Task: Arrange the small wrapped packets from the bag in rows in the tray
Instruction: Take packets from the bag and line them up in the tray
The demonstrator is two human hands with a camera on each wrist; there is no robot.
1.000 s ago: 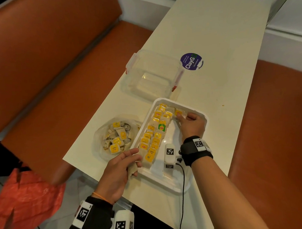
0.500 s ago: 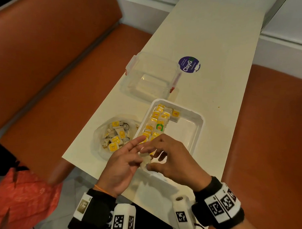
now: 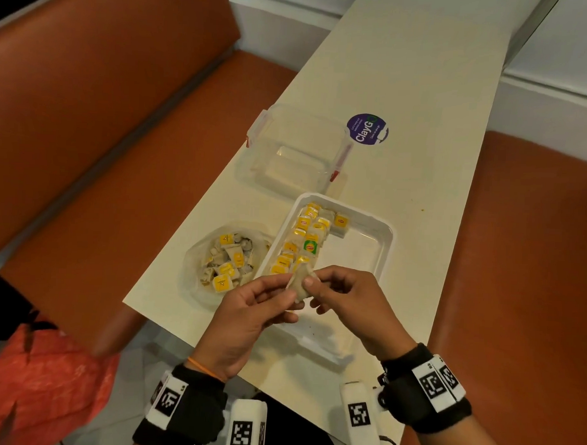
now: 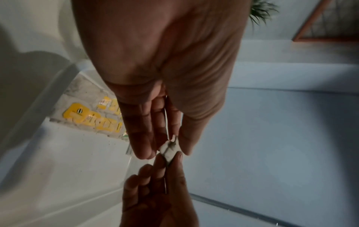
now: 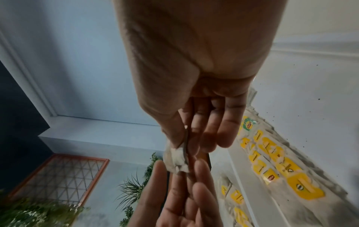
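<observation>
Item: small wrapped packet (image 3: 300, 282), pale and crumpled, label side not showing. Location: being held in the air between both hands, over the near end of the tray (image 3: 377, 255), above the near edge of the desk (image 3: 407, 76).

Hands: the left hand (image 3: 245, 317) is pinching the packet's left edge between thumb and fingertips; the right hand (image 3: 349, 301) is pinching its right edge, thumb on top. Both are grasping the same packet.

Handling, as judged: it is looking very light, soft and thin, giving and creasing under the fingers rather than holding a stiff shape. The wrapper is probably smooth enough to slide if pinched at a corner. Best taken by two opposite edges, flat, with a gentle pinch; squeezing the middle is likely crushing the contents.

Stock: two packed rows of yellow-labelled packets (image 3: 298, 239), one with a green label (image 3: 310, 246), are lying along the tray's left side, with a third row begun at the far end. More packets are waiting in the bag (image 3: 197, 262), just left of the tray.

Change: a second ago the right hand was setting a packet at the tray's far end while the left was lifting this one at the near left corner. Half a second ago the hands were meeting low over the tray; now they are holding it higher and the right thumb is lying across it.
</observation>
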